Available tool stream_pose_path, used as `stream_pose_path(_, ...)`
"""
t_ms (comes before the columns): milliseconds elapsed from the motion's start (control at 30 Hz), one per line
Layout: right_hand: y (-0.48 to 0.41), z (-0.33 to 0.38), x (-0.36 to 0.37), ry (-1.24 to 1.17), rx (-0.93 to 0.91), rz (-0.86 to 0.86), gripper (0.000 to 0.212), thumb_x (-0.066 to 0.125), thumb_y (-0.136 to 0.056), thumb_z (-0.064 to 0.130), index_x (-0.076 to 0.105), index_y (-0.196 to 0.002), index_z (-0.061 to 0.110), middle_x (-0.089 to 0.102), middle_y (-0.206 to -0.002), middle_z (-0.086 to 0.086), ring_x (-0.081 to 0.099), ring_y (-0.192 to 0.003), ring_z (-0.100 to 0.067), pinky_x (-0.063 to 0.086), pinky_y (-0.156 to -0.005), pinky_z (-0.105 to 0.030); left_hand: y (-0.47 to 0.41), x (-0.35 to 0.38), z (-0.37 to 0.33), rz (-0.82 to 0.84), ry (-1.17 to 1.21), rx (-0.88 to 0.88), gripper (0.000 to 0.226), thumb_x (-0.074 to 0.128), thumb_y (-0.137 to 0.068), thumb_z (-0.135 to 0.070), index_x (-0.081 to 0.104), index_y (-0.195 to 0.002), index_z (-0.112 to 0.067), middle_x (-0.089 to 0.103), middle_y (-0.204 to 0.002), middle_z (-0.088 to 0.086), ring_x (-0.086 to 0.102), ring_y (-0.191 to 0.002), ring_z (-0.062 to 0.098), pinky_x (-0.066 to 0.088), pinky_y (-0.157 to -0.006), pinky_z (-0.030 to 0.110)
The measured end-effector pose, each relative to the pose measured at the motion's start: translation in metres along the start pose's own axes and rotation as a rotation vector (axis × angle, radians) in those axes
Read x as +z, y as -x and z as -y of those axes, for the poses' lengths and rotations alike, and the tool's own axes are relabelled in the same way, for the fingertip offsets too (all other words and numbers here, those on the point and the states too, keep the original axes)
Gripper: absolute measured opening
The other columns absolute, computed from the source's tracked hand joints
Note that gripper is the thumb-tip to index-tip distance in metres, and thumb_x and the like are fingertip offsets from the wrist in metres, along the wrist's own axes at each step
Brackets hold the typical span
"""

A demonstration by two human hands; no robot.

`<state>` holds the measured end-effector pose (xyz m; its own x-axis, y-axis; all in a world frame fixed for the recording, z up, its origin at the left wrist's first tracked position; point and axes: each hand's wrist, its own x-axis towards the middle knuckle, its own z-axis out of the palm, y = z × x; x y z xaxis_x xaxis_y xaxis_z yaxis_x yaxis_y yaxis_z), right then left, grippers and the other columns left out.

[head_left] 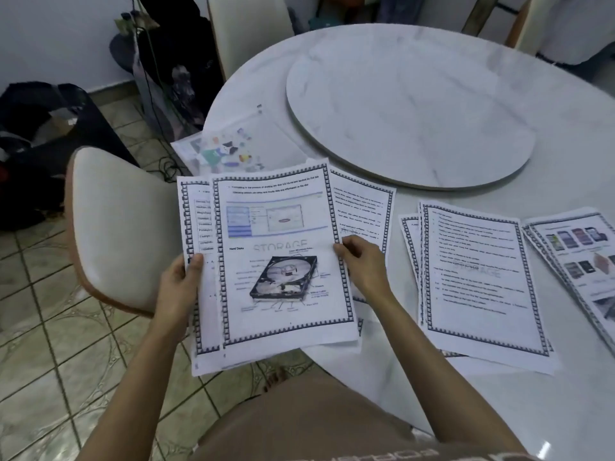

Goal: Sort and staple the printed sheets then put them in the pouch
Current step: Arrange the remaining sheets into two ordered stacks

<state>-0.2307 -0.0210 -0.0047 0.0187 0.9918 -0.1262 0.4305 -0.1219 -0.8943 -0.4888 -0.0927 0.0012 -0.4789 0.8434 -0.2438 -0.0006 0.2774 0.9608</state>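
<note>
holding a fanned stack of printed sheets off the table's near-left edge: your left hand is pinched on the left margin, right hand pinched on the top page's right edge. paper's light, floppy and slippery, so grip the margins and square it up. pouch lies at the left edge. no stapler in view; page text is unreadable.

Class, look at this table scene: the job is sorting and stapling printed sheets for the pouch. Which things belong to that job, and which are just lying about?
Belong to the job:
held sheets
text-page pile
phone-picture pile
clear pouch
left hand, right hand

Just lying about:
turntable
chair
dark bags

No stapler shows.
</note>
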Motion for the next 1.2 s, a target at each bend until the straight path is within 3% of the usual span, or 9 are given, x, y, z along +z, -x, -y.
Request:
stream_pose_path(67, -0.001, -0.003, -0.008, 0.006, -0.012, -0.050, 0.012, 0.059, -0.088, 0.017, 0.064, -0.081, 0.009, 0.060, -0.069, 0.004, 0.049, -0.064, -0.005, 0.036, -0.058, -0.005, 0.000, 0.002, 0.000, 0.002, -0.015, 0.003, 0.019, 0.045, -0.096, -0.022, 0.056, -0.109, -0.013, 0.064, -0.099, 0.007, 0.062, -0.084, 0.019, 0.052, -0.078, 0.036)
stream_pose_path(233, -0.002, -0.011, -0.029, 0.007, 0.005, -0.115, 0.013, 0.058, -0.089, 0.016, 0.067, -0.087, 0.008, 0.064, -0.079, 0.000, 0.053, -0.068, -0.004, 0.038, -0.060, -0.004, 0.000, 0.005, 0.004, 0.013, -0.065, -0.020, 0.017, 0.046, -0.096, -0.021, 0.055, -0.107, -0.012, 0.063, -0.102, 0.010, 0.060, -0.088, 0.025, 0.047, -0.079, 0.035)
stream_pose_path(333, -0.002, -0.018, -0.038, -0.004, 0.029, -0.139, 0.014, 0.058, -0.089, 0.016, 0.067, -0.090, 0.006, 0.065, -0.082, -0.001, 0.056, -0.073, -0.009, 0.040, -0.063, -0.008, 0.002, 0.009, 0.007, 0.011, -0.087, -0.035, 0.018, 0.046, -0.096, -0.020, 0.055, -0.108, -0.010, 0.061, -0.105, 0.012, 0.059, -0.093, 0.027, 0.046, -0.082, 0.038)
stream_pose_path(533, -0.002, -0.031, -0.071, -0.015, 0.065, -0.198, 0.016, 0.057, -0.089, 0.015, 0.067, -0.096, 0.004, 0.065, -0.085, -0.002, 0.055, -0.071, -0.002, 0.039, -0.059, 0.000, 0.014, 0.029, 0.004, 0.003, -0.125, -0.053, 0.028, 0.044, -0.097, -0.019, 0.053, -0.118, -0.004, 0.060, -0.106, 0.011, 0.058, -0.092, 0.026, 0.045, -0.079, 0.037)
stream_pose_path(667, -0.003, -0.047, -0.111, 0.015, 0.110, -0.279, 0.019, 0.057, -0.089, 0.017, 0.067, -0.099, 0.004, 0.065, -0.090, -0.005, 0.057, -0.082, -0.015, 0.040, -0.062, -0.006, 0.025, 0.046, 0.001, 0.005, -0.126, -0.038, 0.029, 0.043, -0.097, -0.016, 0.053, -0.120, -0.002, 0.058, -0.107, 0.009, 0.057, -0.092, 0.024, 0.045, -0.069, 0.028)
stream_pose_path(767, -0.002, -0.060, -0.149, 0.076, 0.123, -0.326, 0.019, 0.056, -0.090, 0.016, 0.067, -0.098, 0.002, 0.065, -0.089, -0.009, 0.056, -0.082, -0.017, 0.040, -0.064, -0.017, 0.033, 0.058, -0.001, -0.022, -0.127, -0.040, 0.029, 0.043, -0.097, -0.015, 0.052, -0.119, 0.000, 0.057, -0.106, 0.008, 0.055, -0.093, 0.023, 0.044, -0.073, 0.029)
stream_pose_path(867, 0.001, -0.075, -0.187, 0.120, 0.147, -0.379, 0.022, 0.057, -0.089, 0.015, 0.066, -0.102, -0.001, 0.067, -0.098, -0.017, 0.055, -0.085, -0.017, 0.039, -0.076, -0.023, 0.040, 0.068, -0.001, -0.035, -0.126, -0.040, 0.029, 0.043, -0.097, -0.016, 0.052, -0.119, 0.000, 0.057, -0.106, 0.008, 0.055, -0.093, 0.022, 0.044, -0.067, 0.026)
stream_pose_path(1067, 0.012, -0.102, -0.247, 0.202, 0.198, -0.443, 0.027, 0.055, -0.091, 0.011, 0.061, -0.110, -0.006, 0.064, -0.111, -0.023, 0.059, -0.104, -0.032, 0.035, -0.083, -0.023, 0.049, 0.086, 0.002, -0.046, -0.132, -0.041, 0.029, 0.045, -0.096, -0.018, 0.053, -0.120, -0.002, 0.059, -0.109, 0.007, 0.057, -0.095, 0.025, 0.045, -0.081, 0.036)
stream_pose_path(1200, 0.018, -0.118, -0.271, 0.306, 0.217, -0.439, 0.026, 0.054, -0.091, 0.011, 0.063, -0.106, -0.007, 0.065, -0.109, -0.025, 0.059, -0.104, -0.034, 0.036, -0.084, -0.027, 0.053, 0.093, 0.004, -0.064, -0.177, -0.030, 0.029, 0.046, -0.096, -0.019, 0.055, -0.119, -0.004, 0.061, -0.115, 0.013, 0.059, -0.103, 0.031, 0.048, -0.091, 0.046)
